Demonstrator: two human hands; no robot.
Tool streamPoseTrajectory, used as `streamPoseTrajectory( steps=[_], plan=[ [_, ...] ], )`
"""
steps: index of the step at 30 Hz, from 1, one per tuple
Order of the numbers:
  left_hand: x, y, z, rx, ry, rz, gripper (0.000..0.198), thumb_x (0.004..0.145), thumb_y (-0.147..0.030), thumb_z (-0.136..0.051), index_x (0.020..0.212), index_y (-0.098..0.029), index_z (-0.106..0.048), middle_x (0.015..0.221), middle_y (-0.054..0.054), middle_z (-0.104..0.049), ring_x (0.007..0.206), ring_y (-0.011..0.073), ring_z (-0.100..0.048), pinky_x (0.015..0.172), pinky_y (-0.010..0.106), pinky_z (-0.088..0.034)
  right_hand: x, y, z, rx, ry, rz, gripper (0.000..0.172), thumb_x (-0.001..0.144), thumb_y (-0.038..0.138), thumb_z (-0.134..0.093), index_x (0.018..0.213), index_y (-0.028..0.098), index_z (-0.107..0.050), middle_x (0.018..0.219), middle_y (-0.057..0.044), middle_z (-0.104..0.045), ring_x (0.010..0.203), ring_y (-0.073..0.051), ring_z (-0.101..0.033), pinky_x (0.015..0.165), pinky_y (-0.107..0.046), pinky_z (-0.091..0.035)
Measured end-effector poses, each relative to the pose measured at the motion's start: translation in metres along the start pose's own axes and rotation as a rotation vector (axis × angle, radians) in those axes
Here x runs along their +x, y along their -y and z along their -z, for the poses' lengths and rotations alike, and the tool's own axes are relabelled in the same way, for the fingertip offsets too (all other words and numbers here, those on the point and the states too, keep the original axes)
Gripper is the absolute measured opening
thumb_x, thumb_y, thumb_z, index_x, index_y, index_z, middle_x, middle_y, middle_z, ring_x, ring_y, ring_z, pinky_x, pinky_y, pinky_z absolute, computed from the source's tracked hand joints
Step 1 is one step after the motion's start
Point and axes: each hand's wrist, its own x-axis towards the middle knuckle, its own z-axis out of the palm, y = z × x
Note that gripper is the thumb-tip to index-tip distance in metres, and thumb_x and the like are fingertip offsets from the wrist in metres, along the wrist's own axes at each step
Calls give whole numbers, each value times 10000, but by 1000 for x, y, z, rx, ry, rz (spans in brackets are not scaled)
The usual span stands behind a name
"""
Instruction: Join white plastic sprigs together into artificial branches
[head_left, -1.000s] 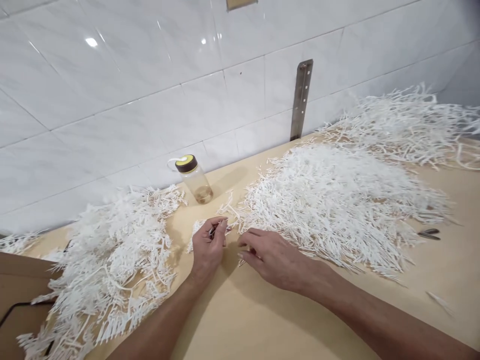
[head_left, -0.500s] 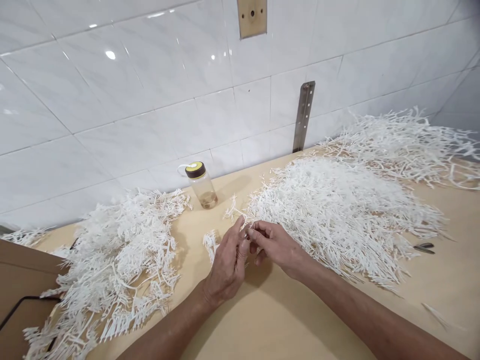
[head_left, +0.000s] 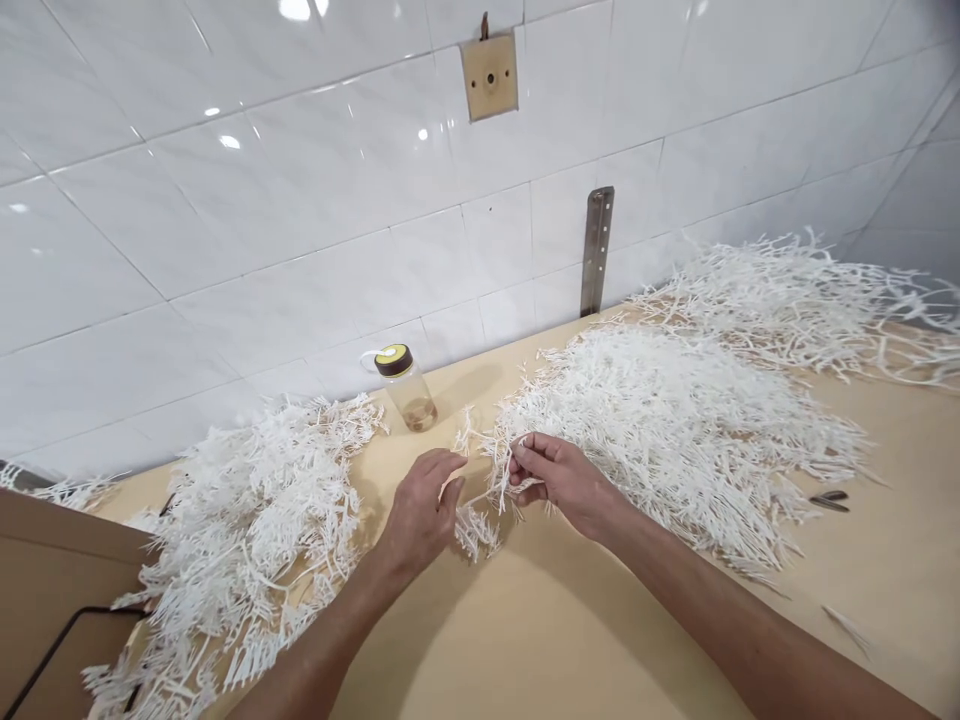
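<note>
Left of the grip (head_left: pixel 562 482) and beyond it: clear bottle (head_left: pixel 412 400), upright, dark-capped. Farther beyond: white tiled wall (head_left: pixel 322 290), yellowish wall plate (head_left: pixel 490 78), upright perforated metal strip (head_left: pixel 597 252). Far left of the grip: brown panel (head_left: pixel 60 570).

Tan tabletop (head_left: pixel 540 640): white strand heaps (head_left: pixel 660 420), clear bottle (head_left: pixel 415 402).

On my screen I am receiving a bright, rather cool view. Lamps are reflecting as small white glare spots on the tiled wall (head_left: pixel 315 200), mainly at far left. The bottle (head_left: pixel 411 398) is casting a soft shadow rightward on the table (head_left: pixel 570 640). Fine strands in the white piles (head_left: pixel 652 430) are blurring together, and the far right corner is looking dark.
</note>
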Motion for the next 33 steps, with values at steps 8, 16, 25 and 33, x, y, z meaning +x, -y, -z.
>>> streamPoseTrajectory(
  steps=[8, 16, 25, 33],
  plan=[
    [-3, -21, -20, 123, 246, -19, 324, 909, -140, -491, 1214, -165, -595, 1038, 115, -713, 1001, 256, -621, 894, 425, -502, -1, 5, 0, 83, 39, 24, 354, 815, 516, -714, 778, 178, -613, 774, -9, -617, 720, -134, -605, 649, -300, -577],
    [29, -17, -8, -14, 72, 201, 237, 923, -276, -522, 785, -216, -706, 715, 60, -673, 700, 198, -582, 683, 299, -381, -10, 24, 2, 75, 76, 115, 307, 848, 448, -700, 1008, 191, -650, 955, -61, -665, 843, -172, -625, 604, -289, -589],
    [76, -33, 12, -760, -198, 630, 330, 864, -463, -623, 807, -154, -721, 788, 84, -733, 682, 181, -632, 683, 293, -454, -11, 19, -2, -140, 3, 87, 398, 857, 531, -640, 1030, 173, -662, 950, -81, -663, 795, -176, -619, 548, -297, -585],
    [90, -38, 4, -1393, 39, 765, 312, 819, -384, -702, 933, -94, -726, 777, 95, -726, 698, 188, -670, 732, 322, -520, -12, 21, -1, -160, -65, 98, 367, 865, 526, -630, 934, 166, -643, 907, -70, -654, 763, -164, -599, 536, -288, -575]
  ],
)
